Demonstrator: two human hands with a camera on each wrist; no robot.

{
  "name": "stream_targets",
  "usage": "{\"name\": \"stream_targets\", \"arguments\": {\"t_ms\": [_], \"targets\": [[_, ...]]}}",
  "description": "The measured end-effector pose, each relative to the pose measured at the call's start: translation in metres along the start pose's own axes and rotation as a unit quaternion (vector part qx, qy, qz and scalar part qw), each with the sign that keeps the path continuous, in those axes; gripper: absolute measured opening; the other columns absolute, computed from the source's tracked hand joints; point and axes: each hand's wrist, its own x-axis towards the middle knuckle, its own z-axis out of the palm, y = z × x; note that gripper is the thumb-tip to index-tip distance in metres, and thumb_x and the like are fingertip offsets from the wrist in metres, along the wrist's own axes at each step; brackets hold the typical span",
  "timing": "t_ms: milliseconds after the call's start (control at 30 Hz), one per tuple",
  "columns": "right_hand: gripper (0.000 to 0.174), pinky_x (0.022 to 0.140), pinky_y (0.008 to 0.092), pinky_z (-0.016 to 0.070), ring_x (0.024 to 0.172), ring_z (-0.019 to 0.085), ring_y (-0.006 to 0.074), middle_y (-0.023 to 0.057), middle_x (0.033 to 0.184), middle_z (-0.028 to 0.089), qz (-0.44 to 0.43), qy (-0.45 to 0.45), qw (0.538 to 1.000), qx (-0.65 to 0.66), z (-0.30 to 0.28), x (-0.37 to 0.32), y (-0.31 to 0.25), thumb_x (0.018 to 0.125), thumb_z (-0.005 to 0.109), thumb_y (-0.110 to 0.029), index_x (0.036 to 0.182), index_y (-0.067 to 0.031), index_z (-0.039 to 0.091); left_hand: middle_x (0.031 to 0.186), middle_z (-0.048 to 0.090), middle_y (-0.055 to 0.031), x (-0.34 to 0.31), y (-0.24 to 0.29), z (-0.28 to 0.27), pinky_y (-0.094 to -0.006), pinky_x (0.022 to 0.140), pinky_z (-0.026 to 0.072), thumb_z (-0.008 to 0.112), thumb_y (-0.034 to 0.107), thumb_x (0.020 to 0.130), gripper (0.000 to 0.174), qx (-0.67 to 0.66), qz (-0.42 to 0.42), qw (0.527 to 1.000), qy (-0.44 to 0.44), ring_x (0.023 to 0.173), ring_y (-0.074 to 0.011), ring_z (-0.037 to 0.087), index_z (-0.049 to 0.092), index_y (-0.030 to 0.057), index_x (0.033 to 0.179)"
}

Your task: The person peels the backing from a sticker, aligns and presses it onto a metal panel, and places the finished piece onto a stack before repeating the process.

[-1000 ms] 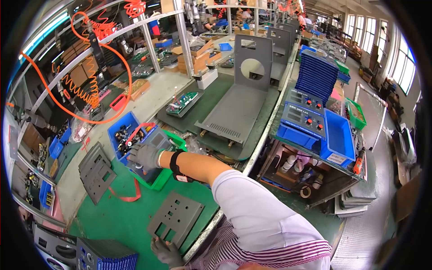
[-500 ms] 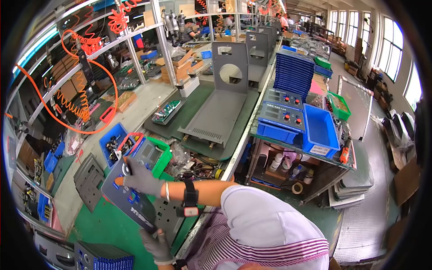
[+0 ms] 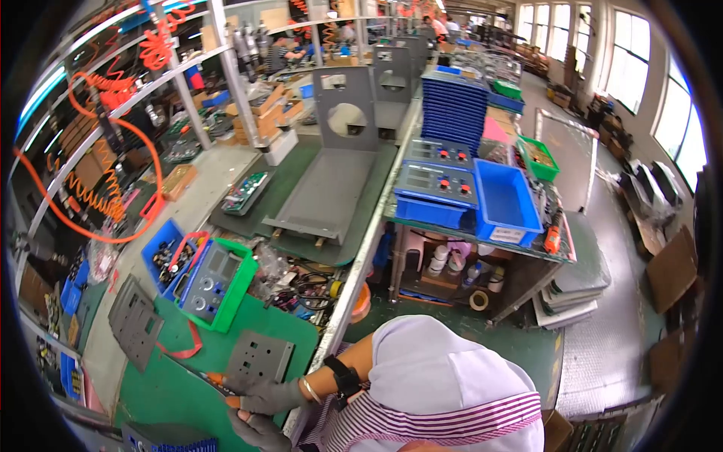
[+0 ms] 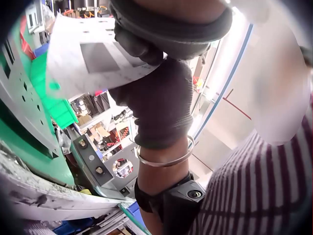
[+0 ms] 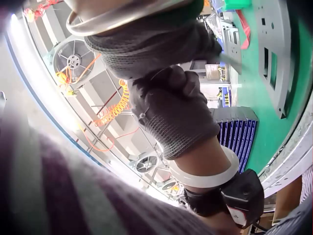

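Observation:
A thin, bendable panel overlay sheet (image 4: 68,63) with a white back and rectangular windows is held at its near end by both gloved hands. In the head view it is tilted almost edge-on. My right hand (image 3: 271,397) pinches it between thumb and fingers, and a bare fingertip shows. Just below, my left hand (image 3: 260,435) has curled fingers at the sheet's end; the left wrist view shows them against its white back. Beyond the hands, a grey metal panel (image 3: 260,356) with cutouts lies on the green mat (image 3: 169,388).
A green bin (image 3: 242,286) holds blue-grey overlays (image 3: 207,282), beside a blue bin (image 3: 167,235) of small parts. Another grey panel (image 3: 134,320) lies left, near a red strap (image 3: 184,351). Stacked blue-edged panels (image 5: 238,134) stand at the near left. A large grey chassis (image 3: 327,188) stands farther back.
My right hand has come from the green bin with an overlay sheet and drawn it toward the body, tilting it edge-on. My left hand has left the grey panel's edge and taken the sheet's near end.

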Motion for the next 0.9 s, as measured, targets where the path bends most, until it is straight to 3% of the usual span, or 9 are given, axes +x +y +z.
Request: {"name": "stream_targets", "arguments": {"t_ms": [100, 300, 333, 367, 400, 467, 600, 700, 900], "targets": [[0.039, 0.057, 0.0307, 0.0475, 0.065, 0.058, 0.0188, 0.0134, 0.083, 0.058, -0.035, 0.010, 0.994, 0.102, 0.009, -0.005, 0.010, 0.091, 0.037, -0.035, 0.104, -0.0016, 0.051, 0.088, 0.058, -0.0167, 0.001, -0.005, 0.004, -0.0364, 0.064, 0.0455, 0.044, 0.036, 0.092, 0.042, -0.111, 0.001, 0.992, -0.053, 0.074, -0.0264, 0.055, 0.050, -0.0021, 0.108], [0.035, 0.038, 0.0268, 0.0369, 0.041, 0.046, 0.0130, 0.0071, 0.057, 0.050, -0.012, -0.121, 0.970, 0.210, -0.026, -0.020, -0.012, 0.090, 0.037, -0.032, 0.077, -0.0017, 0.047, 0.082, 0.057, -0.0130, 0.015, -0.031, 0.003, -0.0341, 0.061, 0.0449, 0.045, 0.035, 0.092, 0.039, -0.364, -0.124, 0.907, -0.173, 0.071, -0.0225, 0.054, 0.051, -0.0012, 0.104], [0.034, 0.037, 0.0264, 0.0361, 0.040, 0.045, 0.0121, 0.0052, 0.053, 0.047, 0.035, -0.111, 0.958, 0.263, -0.031, -0.021, -0.021, 0.090, 0.038, -0.032, 0.074, -0.0029, 0.046, 0.081, 0.057, -0.0124, 0.017, -0.034, 0.003, -0.0337, 0.061, 0.0448, 0.045, 0.035, 0.092, 0.039, -0.383, -0.137, 0.896, -0.180, 0.070, -0.0219, 0.054, 0.052, -0.0010, 0.104], [0.034, 0.037, 0.0261, 0.0354, 0.039, 0.044, 0.0113, 0.0033, 0.049, 0.045, 0.082, -0.103, 0.940, 0.314, -0.036, -0.022, -0.033, 0.089, 0.038, -0.031, 0.070, -0.0041, 0.045, 0.072, 0.053, -0.0063, 0.016, -0.018, 0.006, -0.0292, 0.057, 0.0430, 0.049, 0.032, 0.091, 0.032, -0.391, -0.155, 0.896, -0.145, 0.064, -0.0157, 0.051, 0.051, 0.0007, 0.095], [0.033, 0.037, 0.0258, 0.0346, 0.038, 0.043, 0.0104, 0.0014, 0.045, 0.042, 0.131, -0.096, 0.917, 0.364, -0.036, -0.022, -0.039, 0.089, 0.039, -0.030, 0.067, -0.0053, 0.044, 0.071, 0.053, -0.0059, 0.015, -0.020, 0.003, -0.0285, 0.056, 0.0427, 0.050, 0.032, 0.090, 0.031, -0.356, -0.123, 0.911, -0.169, 0.063, -0.0151, 0.050, 0.050, 0.0009, 0.093], [0.026, 0.036, 0.0249, 0.0315, 0.038, 0.041, 0.0098, 0.0003, 0.048, 0.041, 0.143, -0.127, 0.917, 0.351, -0.030, -0.020, -0.025, 0.089, 0.040, -0.030, 0.074, -0.0092, 0.046, 0.069, 0.053, -0.0050, 0.014, -0.026, -0.002, -0.0270, 0.056, 0.0422, 0.053, 0.032, 0.089, 0.031, -0.284, -0.059, 0.932, -0.216, 0.061, -0.0139, 0.050, 0.049, 0.0014, 0.089], [0.025, 0.035, 0.0246, 0.0287, 0.035, 0.037, 0.0094, -0.0009, 0.047, 0.040, 0.162, -0.134, 0.891, 0.402, -0.020, -0.018, -0.014, 0.089, 0.042, -0.030, 0.074, -0.0104, 0.048, 0.064, 0.052, -0.0042, 0.011, -0.036, -0.001, -0.0254, 0.051, 0.0437, 0.058, 0.033, 0.086, 0.031, -0.310, -0.118, 0.925, -0.186, 0.055, -0.0128, 0.050, 0.047, 0.0034, 0.081], [0.026, 0.037, 0.0214, 0.0327, 0.038, 0.040, 0.0059, -0.0007, 0.047, 0.039, 0.173, -0.126, 0.903, 0.373, -0.025, -0.022, -0.020, 0.087, 0.041, -0.029, 0.070, -0.0093, 0.046, 0.062, 0.053, -0.0050, 0.008, -0.043, -0.001, -0.0254, 0.049, 0.0451, 0.060, 0.034, 0.085, 0.034, -0.339, -0.124, 0.913, -0.189, 0.053, -0.0136, 0.052, 0.048, 0.0032, 0.080], [0.034, 0.036, 0.0234, 0.0321, 0.038, 0.042, 0.0079, 0.0011, 0.048, 0.046, 0.141, -0.145, 0.915, 0.348, -0.037, -0.025, -0.028, 0.090, 0.040, -0.030, 0.068, -0.0068, 0.050, 0.061, 0.054, -0.0055, 0.007, -0.034, 0.002, -0.0263, 0.048, 0.0464, 0.060, 0.036, 0.084, 0.035, -0.313, -0.117, 0.925, -0.182, 0.052, -0.0137, 0.054, 0.050, 0.0017, 0.083]]}}
